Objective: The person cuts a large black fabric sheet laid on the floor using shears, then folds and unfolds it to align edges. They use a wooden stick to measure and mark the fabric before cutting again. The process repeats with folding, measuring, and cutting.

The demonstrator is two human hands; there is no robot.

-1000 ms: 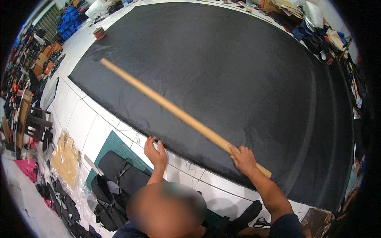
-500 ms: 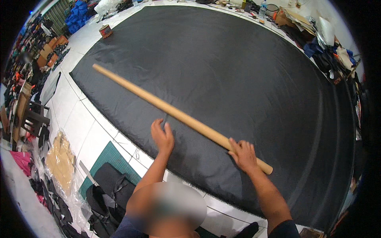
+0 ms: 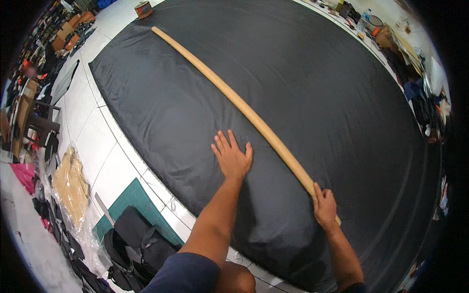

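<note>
A wide sheet of black fabric (image 3: 312, 93) is spread over the floor. Across it lies a long tan cardboard tube (image 3: 244, 108), slanting from the far left to the near right. My right hand (image 3: 325, 205) is wrapped round the tube close to its near end. My left hand (image 3: 232, 155), fingers spread, rests palm down on the fabric to the left of the tube and apart from it. Faint wrinkles run through the cloth around that hand.
At the left are a green cutting mat (image 3: 141, 207), a metal ruler (image 3: 104, 209), a black backpack (image 3: 141, 239) and a plastic-wrapped tan bundle (image 3: 71, 183) on white tiles. A rusty tin (image 3: 143, 10) stands at the far left corner. Clutter lines the right wall, including a water bottle (image 3: 363, 22).
The tube has swung to a steeper slant, its far end moving away and right. My left hand has gone forward and right, flattening onto the fabric. My right hand keeps its hold. My view has shifted.
</note>
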